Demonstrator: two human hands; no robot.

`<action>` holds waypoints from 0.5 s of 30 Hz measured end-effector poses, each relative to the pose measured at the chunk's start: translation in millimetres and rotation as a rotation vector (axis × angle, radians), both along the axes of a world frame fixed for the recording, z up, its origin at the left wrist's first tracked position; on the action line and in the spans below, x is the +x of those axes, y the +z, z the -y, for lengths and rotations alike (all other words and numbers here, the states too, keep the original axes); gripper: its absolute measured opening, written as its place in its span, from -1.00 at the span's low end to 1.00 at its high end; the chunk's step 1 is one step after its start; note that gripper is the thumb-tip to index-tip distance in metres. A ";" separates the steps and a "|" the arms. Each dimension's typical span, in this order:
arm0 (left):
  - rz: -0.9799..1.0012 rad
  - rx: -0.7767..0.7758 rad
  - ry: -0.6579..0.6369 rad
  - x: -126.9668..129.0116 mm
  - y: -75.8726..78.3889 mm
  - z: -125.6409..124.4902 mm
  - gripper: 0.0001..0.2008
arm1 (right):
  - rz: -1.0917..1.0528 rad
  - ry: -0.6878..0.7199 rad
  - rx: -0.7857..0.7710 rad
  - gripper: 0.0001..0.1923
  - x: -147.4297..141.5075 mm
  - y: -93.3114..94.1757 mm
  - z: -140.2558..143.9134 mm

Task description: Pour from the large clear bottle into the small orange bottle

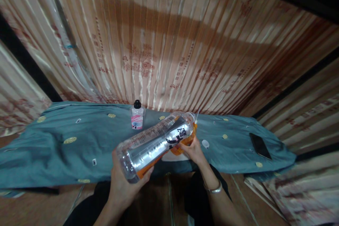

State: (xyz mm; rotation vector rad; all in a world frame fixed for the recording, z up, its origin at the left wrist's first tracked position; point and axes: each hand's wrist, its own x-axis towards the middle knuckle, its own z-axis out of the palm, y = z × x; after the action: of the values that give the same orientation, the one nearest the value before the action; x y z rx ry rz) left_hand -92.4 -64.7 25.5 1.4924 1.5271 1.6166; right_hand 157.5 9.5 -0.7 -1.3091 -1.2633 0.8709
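My left hand [124, 183] grips the base of a large clear plastic bottle [156, 141] with a silver label and black characters. The bottle is tipped almost flat, its neck pointing up and right. A little orange liquid lies along its lower side. My right hand [194, 150] is at the neck end, fingers around an orange object [185, 141] under the bottle's mouth; what it is I cannot tell. A bracelet sits on my right wrist.
A teal cloth with yellow medallions [66, 148] covers the low surface before me. A small clear bottle with a black cap and pink label [137, 116] stands at its far edge. A dark phone [260, 145] lies at the right. Striped curtains [169, 42] hang behind.
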 end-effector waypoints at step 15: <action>0.033 -0.001 -0.009 2.2 1.9 -0.9 -0.26 | -0.008 -0.011 0.004 -0.39 -0.1 2.3 1.1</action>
State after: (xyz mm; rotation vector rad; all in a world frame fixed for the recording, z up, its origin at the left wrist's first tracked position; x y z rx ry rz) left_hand -90.2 -63.9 27.4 1.4626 1.5010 1.6271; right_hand 157.3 8.4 1.5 -1.3067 -1.2501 0.8645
